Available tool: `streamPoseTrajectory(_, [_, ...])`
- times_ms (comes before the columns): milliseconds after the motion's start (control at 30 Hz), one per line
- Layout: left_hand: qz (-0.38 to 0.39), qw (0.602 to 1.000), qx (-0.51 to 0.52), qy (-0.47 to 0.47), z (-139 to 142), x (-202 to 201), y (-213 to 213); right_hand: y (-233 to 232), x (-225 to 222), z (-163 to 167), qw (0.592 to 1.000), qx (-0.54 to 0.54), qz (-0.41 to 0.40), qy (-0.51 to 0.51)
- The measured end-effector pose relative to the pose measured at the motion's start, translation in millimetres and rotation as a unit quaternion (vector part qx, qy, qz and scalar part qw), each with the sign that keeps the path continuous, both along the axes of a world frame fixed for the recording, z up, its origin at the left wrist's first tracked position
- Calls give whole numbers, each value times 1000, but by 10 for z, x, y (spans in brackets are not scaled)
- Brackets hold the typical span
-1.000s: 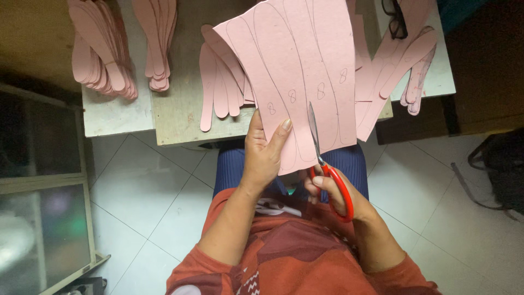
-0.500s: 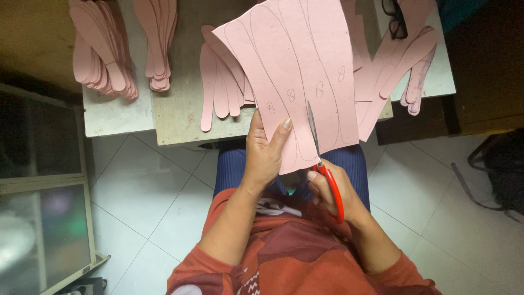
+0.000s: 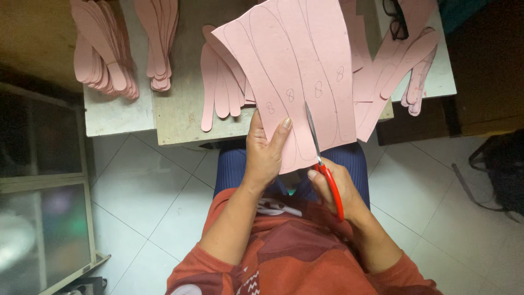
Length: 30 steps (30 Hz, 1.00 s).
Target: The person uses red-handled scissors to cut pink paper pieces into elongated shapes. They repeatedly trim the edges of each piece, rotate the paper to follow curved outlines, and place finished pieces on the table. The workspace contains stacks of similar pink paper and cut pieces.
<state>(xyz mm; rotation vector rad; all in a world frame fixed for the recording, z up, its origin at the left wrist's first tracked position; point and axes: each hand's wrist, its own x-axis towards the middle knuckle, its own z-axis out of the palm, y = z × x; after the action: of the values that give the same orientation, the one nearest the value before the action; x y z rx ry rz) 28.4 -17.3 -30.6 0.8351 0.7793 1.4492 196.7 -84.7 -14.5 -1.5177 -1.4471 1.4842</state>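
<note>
The left hand (image 3: 265,153) pinches the lower edge of a pink sheet (image 3: 297,71), thumb flat on the face and the other fingers hidden behind it. The sheet is thin, matte card or foam, held tilted up above the lap and the near edge of the table (image 3: 180,117), and it is pencilled with long, waisted outlines lying side by side, each with a small mark near its lower end. The right hand (image 3: 333,188) is closed around the red plastic handles of scissors (image 3: 322,164); their narrow steel blades lie together against the sheet, running up along one pencilled line from its bottom edge. On the table, a worn, pale grey-brown top, lie cut strips (image 3: 221,82) of the same pink stuff, long with rounded ends, fanned out just left of the sheet. Two neater stacks (image 3: 106,54) of like pieces sit farther left, and more strips (image 3: 415,65) hang over the right edge. Black glasses (image 3: 397,19) rest at the far right. Below are white floor tiles (image 3: 153,202) with dark joints.
</note>
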Motion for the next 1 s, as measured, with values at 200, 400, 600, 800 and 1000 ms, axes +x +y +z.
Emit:
streamPoseTrajectory(200, [7, 1000, -9, -14, -7, 39, -9, 4, -33, 3, 1000, 6, -7, -14])
streamPoseTrajectory(400, [6, 1000, -14, -5, -12, 47, -4, -26, -47, -17, 999, 7, -40, -24])
streamPoseTrajectory(600, [-14, 1000, -14, -19, -24, 42, 26, -35, -28, -206, 980, 184, -17, -74])
streamPoseTrajectory(800, [41, 998, 14, 47, 10, -74, 133, -53, 59, -293, 996, -85, -14, -31])
streamPoseTrajectory(1000, [31, 996, 29, 77, -22, -185, 168, -27, 251, -224, 979, -85, 92, 161])
